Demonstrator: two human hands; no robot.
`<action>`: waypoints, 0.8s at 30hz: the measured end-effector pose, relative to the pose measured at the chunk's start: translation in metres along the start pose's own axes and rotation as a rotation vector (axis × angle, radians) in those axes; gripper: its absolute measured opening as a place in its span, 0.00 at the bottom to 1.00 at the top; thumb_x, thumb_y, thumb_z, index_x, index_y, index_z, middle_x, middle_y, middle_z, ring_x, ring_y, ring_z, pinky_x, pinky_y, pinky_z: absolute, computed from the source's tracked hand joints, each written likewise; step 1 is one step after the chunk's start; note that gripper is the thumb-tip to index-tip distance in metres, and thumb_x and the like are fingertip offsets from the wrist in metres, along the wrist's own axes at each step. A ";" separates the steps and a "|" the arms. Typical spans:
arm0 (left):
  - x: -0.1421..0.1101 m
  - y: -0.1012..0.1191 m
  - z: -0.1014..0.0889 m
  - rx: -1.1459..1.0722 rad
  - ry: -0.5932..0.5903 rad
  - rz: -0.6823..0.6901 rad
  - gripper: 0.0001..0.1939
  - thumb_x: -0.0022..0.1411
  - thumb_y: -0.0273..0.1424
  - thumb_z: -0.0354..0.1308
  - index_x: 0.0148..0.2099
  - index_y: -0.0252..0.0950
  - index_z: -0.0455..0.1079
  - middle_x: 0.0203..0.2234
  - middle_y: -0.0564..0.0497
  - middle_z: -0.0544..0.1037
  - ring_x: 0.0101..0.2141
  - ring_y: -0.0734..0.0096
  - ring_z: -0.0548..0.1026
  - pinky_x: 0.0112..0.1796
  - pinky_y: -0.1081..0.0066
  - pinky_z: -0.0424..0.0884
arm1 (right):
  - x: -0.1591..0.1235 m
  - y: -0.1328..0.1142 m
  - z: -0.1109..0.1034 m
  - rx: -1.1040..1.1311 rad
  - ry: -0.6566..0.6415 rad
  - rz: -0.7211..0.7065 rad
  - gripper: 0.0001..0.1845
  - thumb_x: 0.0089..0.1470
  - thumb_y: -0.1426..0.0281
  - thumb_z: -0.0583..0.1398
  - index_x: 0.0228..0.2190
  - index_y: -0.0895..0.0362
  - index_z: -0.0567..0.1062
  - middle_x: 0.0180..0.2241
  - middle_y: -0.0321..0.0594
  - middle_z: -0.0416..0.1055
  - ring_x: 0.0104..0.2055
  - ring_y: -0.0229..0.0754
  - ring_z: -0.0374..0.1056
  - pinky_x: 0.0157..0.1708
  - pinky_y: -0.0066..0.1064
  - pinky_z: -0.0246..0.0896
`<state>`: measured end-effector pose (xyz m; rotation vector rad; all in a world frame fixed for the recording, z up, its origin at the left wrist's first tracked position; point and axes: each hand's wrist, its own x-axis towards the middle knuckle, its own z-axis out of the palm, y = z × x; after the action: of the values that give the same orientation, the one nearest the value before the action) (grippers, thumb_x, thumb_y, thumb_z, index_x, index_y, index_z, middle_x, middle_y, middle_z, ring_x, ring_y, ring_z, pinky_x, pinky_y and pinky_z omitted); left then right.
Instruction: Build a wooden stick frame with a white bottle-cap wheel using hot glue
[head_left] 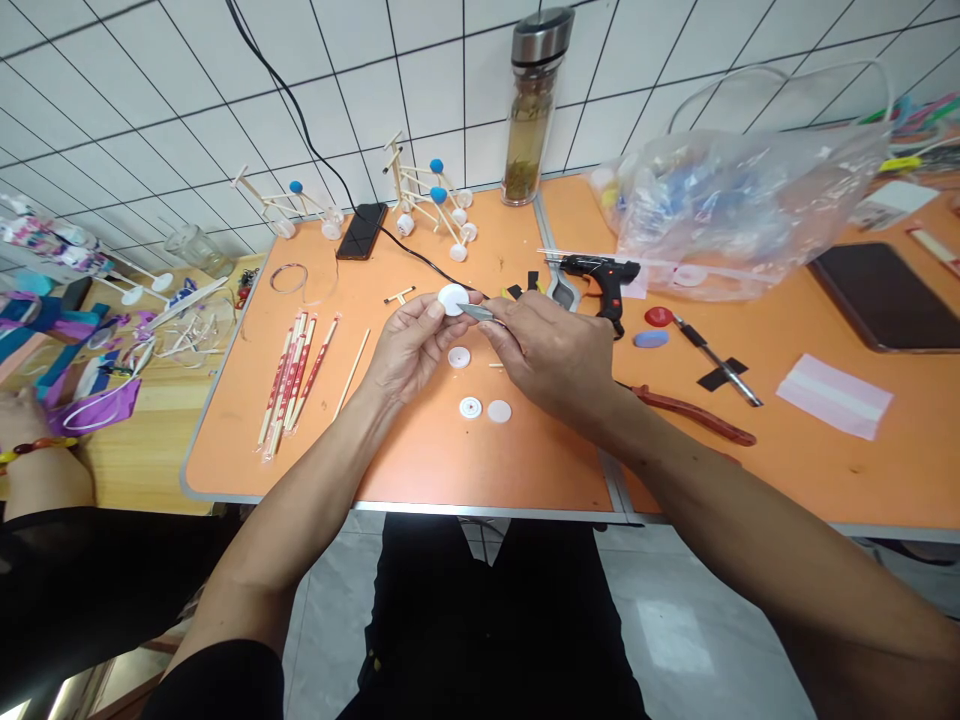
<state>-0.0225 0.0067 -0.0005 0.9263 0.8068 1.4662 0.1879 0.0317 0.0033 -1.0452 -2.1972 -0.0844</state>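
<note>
My left hand [411,347] pinches a small white round cap [452,298] above the orange table [420,460]. My right hand [544,352] is closed on a thin metal tool [475,311] whose tip touches the cap. Under my hands lie three more white caps [459,357], [470,407], [499,411]. A loose wooden stick [351,373] lies left of my left hand.
Wrapped chopsticks [292,378] lie at the left. Red-handled pliers [694,413], a black glue gun [604,276], a clear plastic bag [739,210], a glass bottle [531,110], stick models [431,195] and a phone [361,230] surround the middle. Another person's hand [30,440] is at far left.
</note>
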 end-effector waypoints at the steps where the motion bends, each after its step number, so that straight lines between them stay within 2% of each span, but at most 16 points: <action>1: 0.000 0.000 0.001 -0.004 -0.001 -0.001 0.13 0.68 0.41 0.81 0.44 0.37 0.88 0.48 0.46 0.93 0.44 0.69 0.91 0.48 0.77 0.87 | 0.000 0.000 0.001 -0.002 0.008 -0.005 0.27 0.84 0.55 0.53 0.55 0.53 0.90 0.40 0.45 0.85 0.37 0.43 0.74 0.31 0.38 0.44; 13: -0.002 0.003 0.005 0.021 0.080 -0.047 0.08 0.74 0.36 0.75 0.45 0.37 0.86 0.51 0.45 0.93 0.48 0.66 0.92 0.50 0.75 0.88 | -0.001 0.000 0.002 -0.012 0.022 -0.010 0.28 0.85 0.54 0.52 0.56 0.53 0.89 0.40 0.44 0.85 0.36 0.42 0.73 0.31 0.37 0.44; 19: -0.003 0.001 0.005 -0.021 0.007 0.017 0.17 0.63 0.42 0.84 0.45 0.37 0.88 0.48 0.46 0.93 0.41 0.72 0.91 0.47 0.78 0.87 | 0.000 -0.003 -0.001 -0.028 0.001 0.015 0.27 0.84 0.54 0.53 0.54 0.53 0.89 0.38 0.44 0.84 0.34 0.41 0.71 0.30 0.38 0.40; 24: -0.003 -0.005 0.002 0.105 0.080 0.061 0.20 0.61 0.49 0.84 0.45 0.41 0.88 0.51 0.46 0.93 0.45 0.66 0.91 0.53 0.68 0.89 | 0.002 -0.005 -0.006 -0.012 -0.053 0.033 0.26 0.83 0.55 0.53 0.52 0.53 0.89 0.41 0.45 0.85 0.37 0.43 0.73 0.30 0.38 0.42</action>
<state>-0.0182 0.0045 -0.0038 0.9838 0.9287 1.5335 0.1874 0.0278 0.0100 -1.1013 -2.2287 -0.0564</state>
